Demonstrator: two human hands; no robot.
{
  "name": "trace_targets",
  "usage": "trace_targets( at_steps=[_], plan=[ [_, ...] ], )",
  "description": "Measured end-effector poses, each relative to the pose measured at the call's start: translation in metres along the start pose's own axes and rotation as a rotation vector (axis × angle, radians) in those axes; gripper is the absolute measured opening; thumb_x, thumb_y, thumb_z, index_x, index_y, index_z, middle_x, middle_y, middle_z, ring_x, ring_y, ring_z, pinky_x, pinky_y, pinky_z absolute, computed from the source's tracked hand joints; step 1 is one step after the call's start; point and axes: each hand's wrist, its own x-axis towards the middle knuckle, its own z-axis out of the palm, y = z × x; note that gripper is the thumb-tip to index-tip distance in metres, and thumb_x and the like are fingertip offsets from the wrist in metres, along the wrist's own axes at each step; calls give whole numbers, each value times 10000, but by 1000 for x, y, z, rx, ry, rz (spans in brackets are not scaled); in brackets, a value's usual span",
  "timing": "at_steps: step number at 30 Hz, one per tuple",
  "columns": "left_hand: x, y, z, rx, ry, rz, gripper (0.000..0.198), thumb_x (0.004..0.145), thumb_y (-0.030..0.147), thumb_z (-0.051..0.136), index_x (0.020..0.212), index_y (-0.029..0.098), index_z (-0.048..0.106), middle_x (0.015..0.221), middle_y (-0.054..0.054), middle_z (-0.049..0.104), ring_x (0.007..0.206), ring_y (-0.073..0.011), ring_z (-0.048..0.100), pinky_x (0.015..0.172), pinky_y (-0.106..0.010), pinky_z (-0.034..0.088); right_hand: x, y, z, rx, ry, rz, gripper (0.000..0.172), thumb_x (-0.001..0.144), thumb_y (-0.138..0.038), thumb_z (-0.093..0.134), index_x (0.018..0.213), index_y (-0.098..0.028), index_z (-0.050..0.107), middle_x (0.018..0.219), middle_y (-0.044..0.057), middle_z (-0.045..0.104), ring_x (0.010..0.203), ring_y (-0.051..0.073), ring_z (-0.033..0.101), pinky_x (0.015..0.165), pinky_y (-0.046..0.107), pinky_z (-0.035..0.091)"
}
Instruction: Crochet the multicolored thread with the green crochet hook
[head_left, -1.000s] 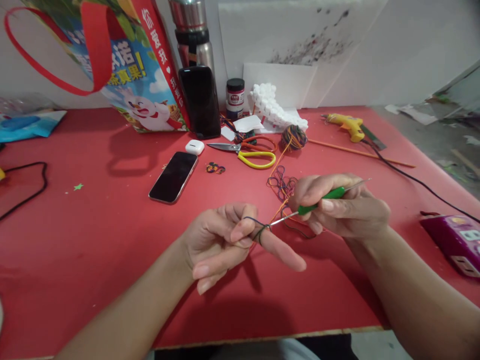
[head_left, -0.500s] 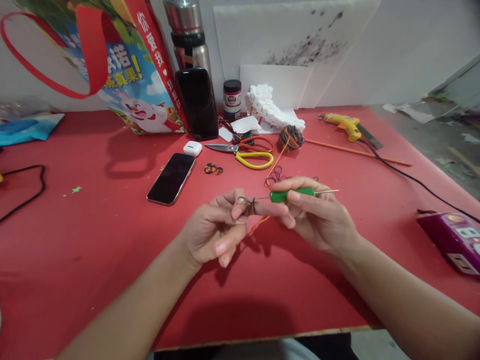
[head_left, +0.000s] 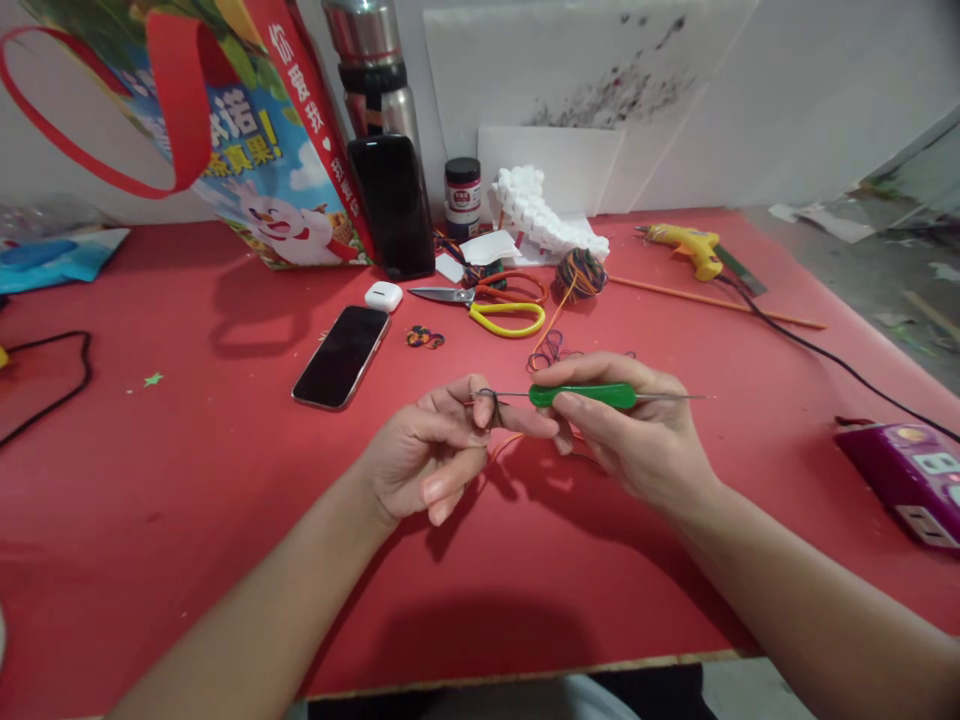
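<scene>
My right hand [head_left: 645, 430] holds a double-ended crochet hook [head_left: 589, 397] by its green handle, between thumb and fingers. One thin metal end points left to the fingers of my left hand [head_left: 427, 455]; the other sticks out to the right. My left hand pinches a small loop of dark yarn [head_left: 491, 402], and the hook's left end lies at this loop. Whether the tip passes through it is too small to tell. Orange yarn [head_left: 506, 446] hangs beneath the hands. Behind them sits a multicoloured yarn ball [head_left: 580, 274] with loose strands trailing from it.
Scissors [head_left: 506, 318], a small knotted yarn piece [head_left: 425, 338], a phone [head_left: 342, 357] and a white earphone case [head_left: 383, 296] lie beyond my hands. A bag [head_left: 277, 200], steel flask [head_left: 375, 95] and jar [head_left: 463, 198] stand behind. A glue gun [head_left: 686, 248] and purple power strip [head_left: 900, 480] are right.
My right hand has moved the crochet hook slightly left, so its metal end reaches further over the fingers of my left hand at the yarn loop. The hook lies more level.
</scene>
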Motion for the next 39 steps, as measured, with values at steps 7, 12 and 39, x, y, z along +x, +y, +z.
trace_targets(
  at_steps=[7, 12, 39],
  plan=[
    [1, 0, -1, 13, -16, -20, 279, 826, -64, 474, 837, 106, 696, 1082, -201, 834, 284, -87, 555, 324, -205, 529, -1, -2, 3, -96, -60, -49, 126, 863, -227, 841, 985, -215, 811, 694, -11, 721, 521, 102, 613, 499, 229, 529],
    [2, 0, -2, 9, -28, -29, 305, 828, -81, 438, 840, 98, 684, 1050, -181, 838, 279, -84, 550, 319, -205, 531, -1, -2, 1, -223, -105, -140, 141, 910, -178, 776, 1022, -247, 825, 832, 14, 776, 655, 129, 672, 602, 254, 556],
    [5, -4, -11, 38, 31, 19, 204, 848, -45, 614, 922, 80, 758, 1003, -175, 848, 597, -200, 798, 489, -190, 620, 0, 2, 2, -325, -81, -167, 194, 917, -178, 711, 1047, -247, 839, 1035, 31, 846, 954, 194, 796, 874, 298, 625]
  ],
)
